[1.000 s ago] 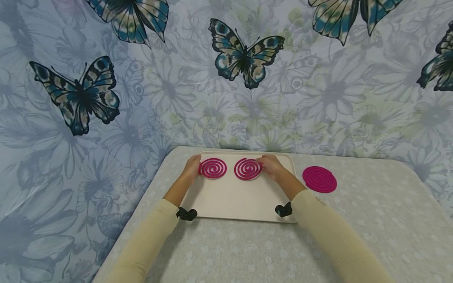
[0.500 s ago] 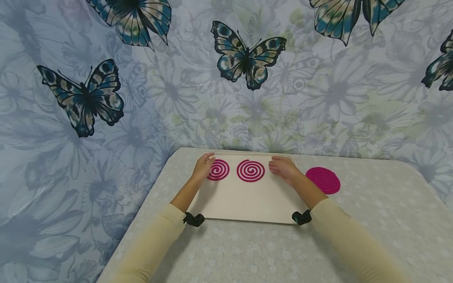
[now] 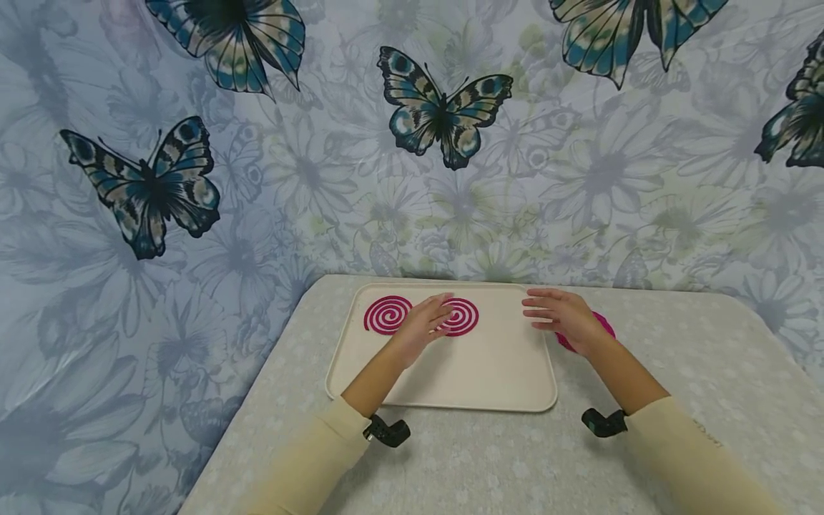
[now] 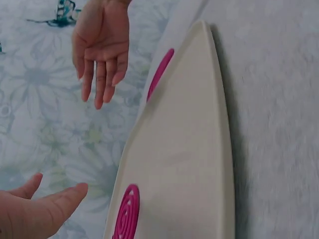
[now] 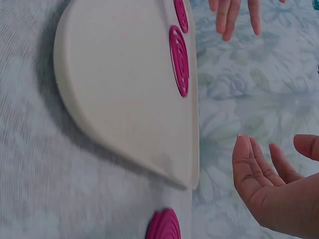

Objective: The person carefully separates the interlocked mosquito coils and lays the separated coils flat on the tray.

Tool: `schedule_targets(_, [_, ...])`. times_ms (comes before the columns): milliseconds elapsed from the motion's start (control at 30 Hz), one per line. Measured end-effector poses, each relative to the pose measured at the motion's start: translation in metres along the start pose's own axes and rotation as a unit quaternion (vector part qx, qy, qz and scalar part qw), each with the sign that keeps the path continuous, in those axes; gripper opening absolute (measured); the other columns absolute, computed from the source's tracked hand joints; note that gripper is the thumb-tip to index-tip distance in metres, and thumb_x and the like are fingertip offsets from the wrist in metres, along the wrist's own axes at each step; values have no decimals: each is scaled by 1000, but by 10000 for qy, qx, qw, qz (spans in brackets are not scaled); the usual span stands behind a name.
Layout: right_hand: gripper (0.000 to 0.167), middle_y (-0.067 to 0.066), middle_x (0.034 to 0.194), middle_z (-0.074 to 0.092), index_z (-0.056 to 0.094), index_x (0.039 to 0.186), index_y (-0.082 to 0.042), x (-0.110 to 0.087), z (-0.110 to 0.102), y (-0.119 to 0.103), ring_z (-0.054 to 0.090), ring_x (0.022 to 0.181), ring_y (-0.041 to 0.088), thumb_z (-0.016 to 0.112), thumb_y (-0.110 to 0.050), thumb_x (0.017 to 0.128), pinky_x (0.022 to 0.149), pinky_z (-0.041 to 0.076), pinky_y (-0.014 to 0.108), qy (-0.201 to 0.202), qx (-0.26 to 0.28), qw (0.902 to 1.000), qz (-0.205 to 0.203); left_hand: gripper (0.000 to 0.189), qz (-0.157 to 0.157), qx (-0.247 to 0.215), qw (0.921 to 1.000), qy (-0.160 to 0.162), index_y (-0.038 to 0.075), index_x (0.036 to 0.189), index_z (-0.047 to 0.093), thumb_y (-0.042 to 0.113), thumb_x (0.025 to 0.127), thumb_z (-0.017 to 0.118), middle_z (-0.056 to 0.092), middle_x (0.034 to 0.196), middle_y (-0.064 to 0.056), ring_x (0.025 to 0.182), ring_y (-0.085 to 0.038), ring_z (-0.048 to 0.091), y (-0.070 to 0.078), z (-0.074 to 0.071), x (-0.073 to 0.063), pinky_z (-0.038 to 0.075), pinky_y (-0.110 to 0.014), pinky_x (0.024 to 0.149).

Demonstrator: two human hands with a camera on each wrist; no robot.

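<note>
Two magenta spirals lie side by side near the back of a cream tray (image 3: 489, 372). The left spiral (image 3: 388, 315) shows almost whole in the head view. My left hand (image 3: 421, 325) is above the tray, its fingers partly covering the second spiral (image 3: 465, 317). At the tray's right edge my right hand (image 3: 563, 318) hovers with fingers loosely extended, nothing in it. It hides most of a solid-looking magenta coiled disc (image 3: 605, 325) on the table. In the right wrist view the disc (image 5: 163, 226) appears at the bottom, below the right hand (image 5: 271, 186).
A pale patterned cloth covers the table (image 3: 695, 357). Behind it rises a wall (image 3: 579, 186) with flower prints and butterflies (image 3: 444, 107). Each wrist carries a small black device, such as the right wrist's camera (image 3: 604, 423).
Both hands have let go of the two spirals, which stay on the tray. Both hands have moved right, the left over the second spiral and the right towards the coiled disc.
</note>
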State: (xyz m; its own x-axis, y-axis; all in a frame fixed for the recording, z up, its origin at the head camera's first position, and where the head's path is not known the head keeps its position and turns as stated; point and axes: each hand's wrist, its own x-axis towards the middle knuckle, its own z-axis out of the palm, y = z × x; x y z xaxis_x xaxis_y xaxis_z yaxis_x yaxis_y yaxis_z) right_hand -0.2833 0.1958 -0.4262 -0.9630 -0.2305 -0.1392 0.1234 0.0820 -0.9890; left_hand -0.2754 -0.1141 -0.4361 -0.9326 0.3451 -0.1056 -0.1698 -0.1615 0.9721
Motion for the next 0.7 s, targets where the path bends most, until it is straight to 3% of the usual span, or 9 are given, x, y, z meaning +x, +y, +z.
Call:
schedule_targets(167, [39,6,130,68,57,137,-3,-17,-29,-2,67,116,19,58,-26,105,97,57,35,151,108,9997,-188,62,-283,-839,9931,-766,-1,154,35,43,110,31,37,155,-29,148,-41,30,-10,38,2,29,-53,121])
schedule_targets(300, [20,-5,115,74,67,122,-15,-26,-53,2,71,103,10,57,-21,105,91,59,29,175,456,9986,-205,67,-665,-1405,9800,-1240,-2,155,32,47,110,30,33,157,-31,149,-42,26,-19,64,4,24,-52,122])
schedule_targets(433, [16,-7,107,75,72,108,-22,-30,-78,10,72,96,8,57,-16,105,87,60,27,307,484,9982,-200,73,-1045,-1797,9647,-1614,-4,157,26,50,108,33,24,159,-34,151,-43,21,-28,86,8,20,-51,124])
schedule_targets(500, [15,-9,105,75,70,112,-18,-29,-90,15,72,97,7,57,-18,105,88,60,28,466,173,9986,-152,76,-1157,-1885,9596,-1736,-5,157,23,52,107,33,22,160,-35,151,-43,20,-31,97,12,20,-51,124])
schedule_targets(600, [30,-8,109,73,63,129,-5,-23,-106,21,70,101,9,54,-23,107,92,59,30,626,-496,9968,-48,77,-1332,-1997,9558,-1698,-5,157,24,53,107,34,22,160,-34,151,-42,21,-34,113,18,20,-51,124])
schedule_targets(700, [53,7,127,68,45,145,8,-13,-115,24,65,118,22,49,-30,109,102,54,39,658,-1268,9897,139,80,-1611,-2222,9485,-1584,-6,157,21,53,106,37,20,161,-33,152,-40,19,-37,125,26,20,-50,125])
